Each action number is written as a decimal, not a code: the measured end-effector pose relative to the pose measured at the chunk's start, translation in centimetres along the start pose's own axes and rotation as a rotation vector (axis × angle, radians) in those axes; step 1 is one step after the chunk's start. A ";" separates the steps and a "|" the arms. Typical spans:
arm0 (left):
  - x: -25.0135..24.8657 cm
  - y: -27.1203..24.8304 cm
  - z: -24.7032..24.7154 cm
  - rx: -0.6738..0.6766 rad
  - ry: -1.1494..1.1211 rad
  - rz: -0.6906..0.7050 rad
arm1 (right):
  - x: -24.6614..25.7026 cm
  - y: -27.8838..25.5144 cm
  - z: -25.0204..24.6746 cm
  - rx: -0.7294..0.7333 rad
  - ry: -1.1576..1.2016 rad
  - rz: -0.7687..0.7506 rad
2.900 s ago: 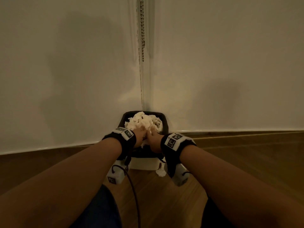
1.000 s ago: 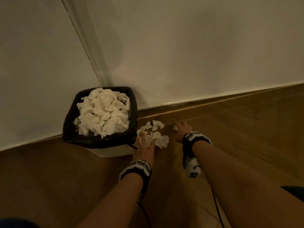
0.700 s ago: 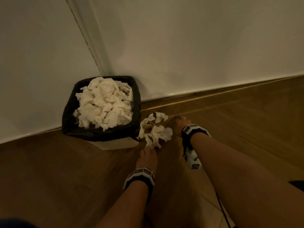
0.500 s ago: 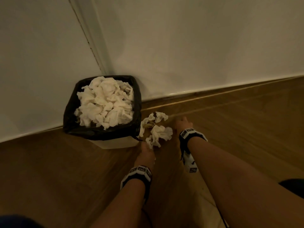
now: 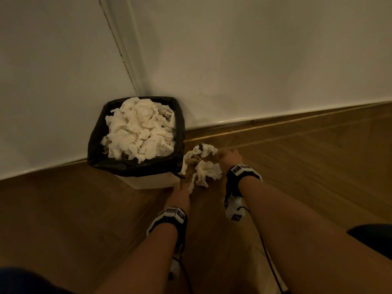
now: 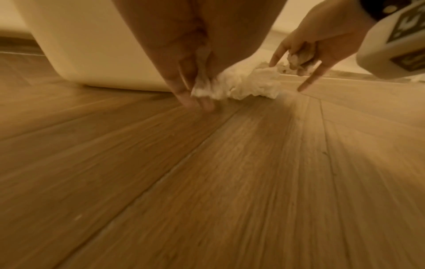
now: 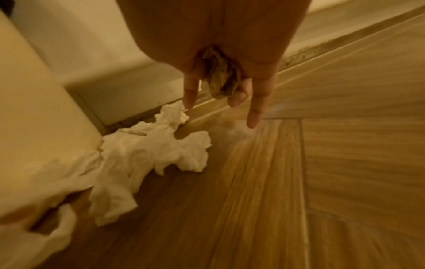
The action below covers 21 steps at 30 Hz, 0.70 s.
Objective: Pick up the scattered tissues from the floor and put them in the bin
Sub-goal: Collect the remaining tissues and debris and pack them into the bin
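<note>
**Last tissues gathered beside the bin**

The left hand point(image 6: 184, 60) points down at the floor point(image 6: 230, 182), its fingertips pinching the near end of a crumpled tissue clump point(image 6: 248, 83). The right hand point(image 7: 225, 60) hangs just above the boards with a small wad point(image 7: 218, 80) tucked under its curled middle fingers, while the index and little fingers stick out straight.

The step in hand looks like gathering the last loose tissues. These lie in a ragged string point(image 5: 201, 164) on the floor against the bin's right side, its long axis running from the bin's near right corner back toward the skirting board point(image 5: 275, 122); the far end lies just beside the right hand.

The bin point(image 5: 148, 181), lined with a black bag point(image 5: 135, 166), stands against the wall and is heaped above its rim with tissues point(image 5: 142, 128). The next move probably calls for lifting both handfuls and pressing them onto that heap, which may shed pieces.
</note>
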<state>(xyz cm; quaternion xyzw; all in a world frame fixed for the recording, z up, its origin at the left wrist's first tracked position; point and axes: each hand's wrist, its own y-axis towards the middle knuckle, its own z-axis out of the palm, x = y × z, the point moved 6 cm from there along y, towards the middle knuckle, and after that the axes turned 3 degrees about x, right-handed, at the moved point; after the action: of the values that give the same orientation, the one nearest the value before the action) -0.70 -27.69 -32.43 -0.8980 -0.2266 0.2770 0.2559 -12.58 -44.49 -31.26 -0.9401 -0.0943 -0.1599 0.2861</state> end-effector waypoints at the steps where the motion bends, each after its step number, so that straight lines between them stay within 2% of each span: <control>1: 0.3 0.0 -0.1 -0.011 0.013 -0.035 | 0.7 -0.2 0.1 -0.020 -0.016 -0.035; 3: 0.5 0.2 -0.2 -0.035 -0.011 -0.082 | 1.6 -0.5 0.9 -0.044 -0.051 -0.065; 5: 0.4 0.3 -0.2 -0.031 -0.020 -0.101 | 2.0 -0.6 2.4 -0.004 -0.085 -0.054; 11: -0.8 0.6 0.8 0.024 0.058 0.013 | 2.6 -0.9 5.9 0.039 -0.272 -0.088; 15: -0.7 0.9 -0.3 0.032 0.003 -0.055 | 2.7 -0.6 6.3 0.139 -0.168 -0.057; 18: -0.6 0.5 -1.1 -0.067 0.028 -0.040 | 3.1 -1.0 5.8 0.170 -0.057 -0.096; 21: -1.1 -0.3 -1.7 -0.081 0.008 0.015 | 3.7 -1.9 4.3 0.148 -0.013 -0.137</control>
<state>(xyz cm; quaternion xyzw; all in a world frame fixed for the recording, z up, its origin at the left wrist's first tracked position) -0.57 -28.66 -30.56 -0.9104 -0.2297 0.2662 0.2181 -8.59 -40.21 -32.37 -0.9087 -0.1719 -0.1658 0.3425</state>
